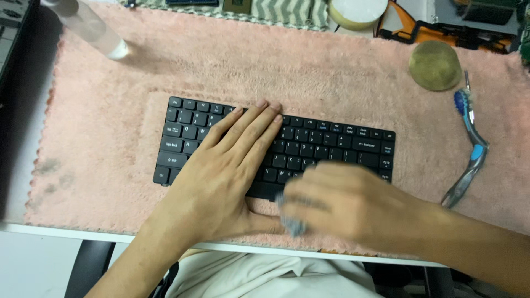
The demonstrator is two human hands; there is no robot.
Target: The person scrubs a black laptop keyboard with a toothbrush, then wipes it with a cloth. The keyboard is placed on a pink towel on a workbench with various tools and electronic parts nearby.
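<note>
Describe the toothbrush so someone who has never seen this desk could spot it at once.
Start from the pink fleecy mat that covers the desk, with the black keyboard at its middle. Look past the keyboard's right end, just below the round olive-green sponge. There lies the toothbrush, the only long thin thing on that side: blue and grey, curved handle, bristles pointing away from the person.

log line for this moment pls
left hand flat on black keyboard | right hand blurred, grips grey cloth at keyboard front edge | pink towel beneath

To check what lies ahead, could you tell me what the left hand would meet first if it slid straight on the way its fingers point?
Probably nothing nearby: the left hand points up-right over the keyboard, then bare pink towel.
</note>
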